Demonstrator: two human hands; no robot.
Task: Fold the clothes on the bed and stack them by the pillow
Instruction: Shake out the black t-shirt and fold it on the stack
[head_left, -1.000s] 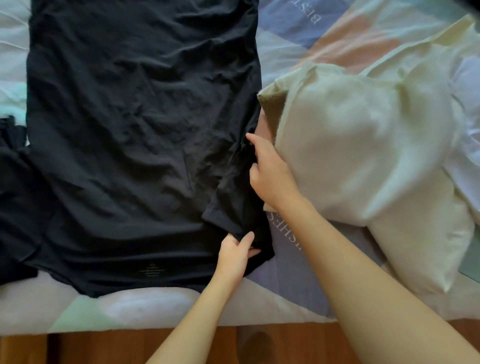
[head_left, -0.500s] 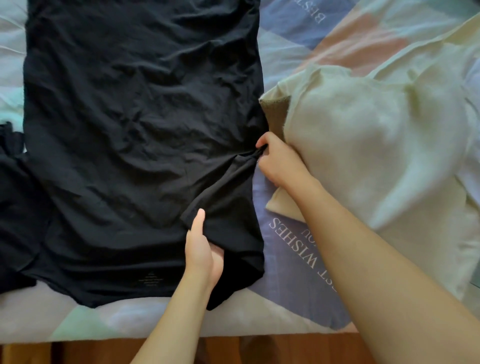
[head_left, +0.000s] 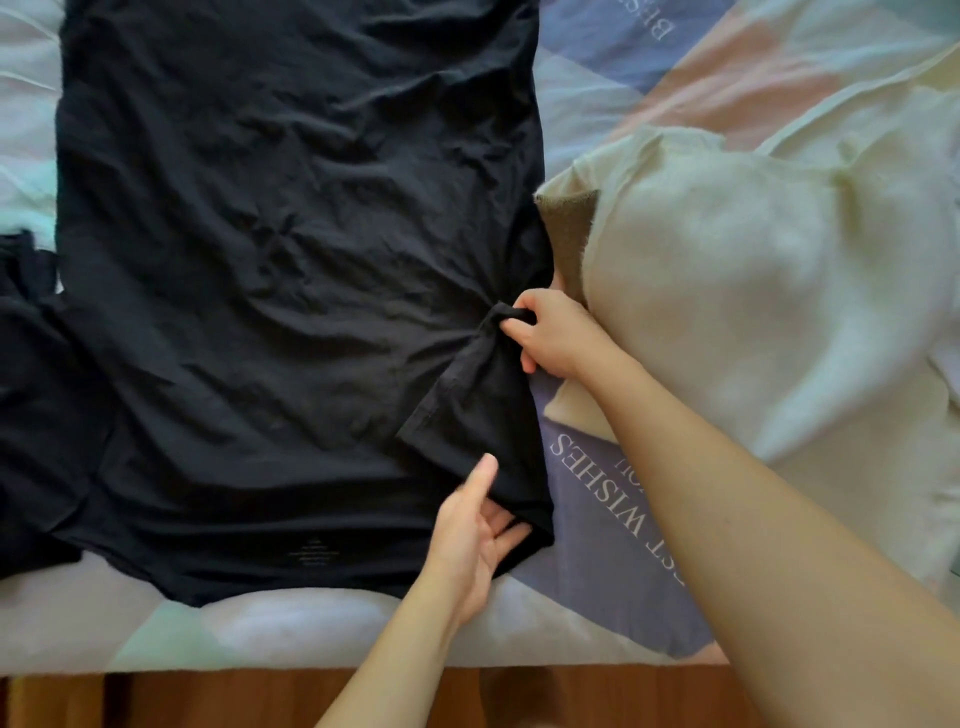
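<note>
since the earlier frame, folding the sleeve (head_left: 478, 410) further in over the chest of the black t-shirt (head_left: 291, 270), with the left hand (head_left: 475, 535) sliding from the sleeve's inner edge down to its lower corner, and the right hand (head_left: 558, 332) bunching the top of the sleeve a little further in from the shirt's side edge.

head view: looking down on the black t-shirt lying spread and creased across the bed, collar end nearest the camera, small pale printing showing faintly near the neckline. right sleeve lying doubled back onto the body, hem running diagonally. right hand gripping a gathered knot of black cloth at the armpit seam, fingers curled tightly round it, thumb on top. left hand lying palm up under the sleeve's lower corner, fingers fairly straight and tucked beneath the fabric, thumb raised alongside the hem; resting against the cloth, not clenching it. left sleeve (head_left: 36, 405) trailing off at the frame's left edge. cream fleece garment (head_left: 753, 312) heaped just beside the shirt on the right, touching the right wrist, brown lining patch (head_left: 569, 234) showing at its near edge. patchwork bedsheet (head_left: 613, 499) underneath, lilac panel with pale lettering lying between the two forearms. wooden floor (head_left: 208, 701) running along the bottom edge. pillow not showing in this view.
</note>
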